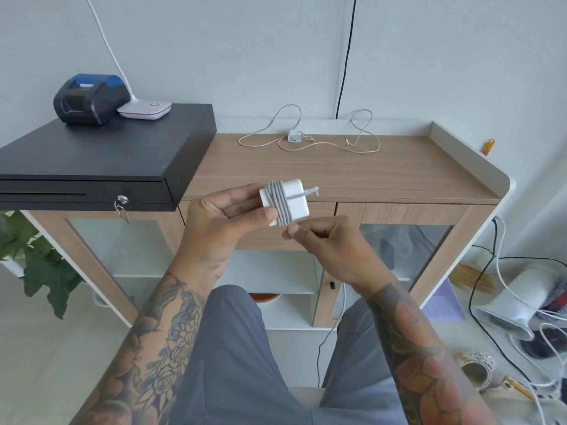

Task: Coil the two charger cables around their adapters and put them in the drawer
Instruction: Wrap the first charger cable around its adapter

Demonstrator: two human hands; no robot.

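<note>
- Head view: your left hand (227, 216) grips the square white plastic adapter (283, 202), its grey cable nearly all wound, in front of the wooden desk (399, 170).
- Your right hand (325, 240) pinches the cable's loose tail (302, 194).
- The second white charger (294, 137) lies uncoiled at the desk's back edge; the desk's drawer (319, 210) looks closed, so half remains.

The worktop (399, 173) is the landmark. On its left end sits a flat cash box (92, 154), and a printer (89, 98) and a lamp base (144, 109) stand on the back of that box. At the back middle of the worktop lies the second adapter (294, 135) with its loose cable (322, 144) spread to both sides. In front of the worktop, the left hand (224, 216) holds the wrapped adapter (283, 202), and the right hand (325, 237) is just right of it.
</note>
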